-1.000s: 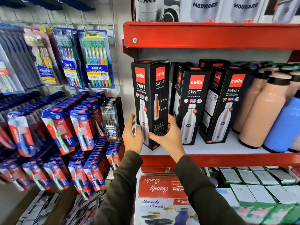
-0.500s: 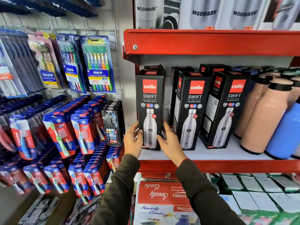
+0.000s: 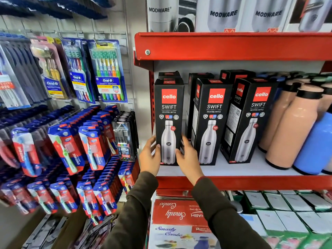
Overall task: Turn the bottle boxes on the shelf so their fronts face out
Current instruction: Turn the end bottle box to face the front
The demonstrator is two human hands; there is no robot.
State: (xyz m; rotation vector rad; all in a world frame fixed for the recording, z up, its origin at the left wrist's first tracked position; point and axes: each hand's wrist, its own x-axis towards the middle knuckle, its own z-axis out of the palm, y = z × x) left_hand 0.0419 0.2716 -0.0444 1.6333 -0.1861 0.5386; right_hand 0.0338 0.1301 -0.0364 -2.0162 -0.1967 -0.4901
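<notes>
Three black Cello Swift bottle boxes stand in a row on the white shelf (image 3: 233,169) with the red front edge. The left box (image 3: 168,112) stands upright with its front facing out. My left hand (image 3: 150,155) presses its lower left side and my right hand (image 3: 188,157) its lower right side, so both hold it. The middle box (image 3: 212,114) also shows its front. The right box (image 3: 253,115) is angled, showing its front and left side. More black boxes stand behind them.
Peach bottles (image 3: 291,126) and a blue bottle (image 3: 316,146) stand at the shelf's right. A red shelf (image 3: 233,45) above carries Modware boxes. Toothbrush packs (image 3: 107,72) hang on the wall grid at left. Boxed goods (image 3: 176,216) fill the level below.
The left box was turned from corner-on to front-facing and set back on the shelf. Both hands stayed on its lower sides.
</notes>
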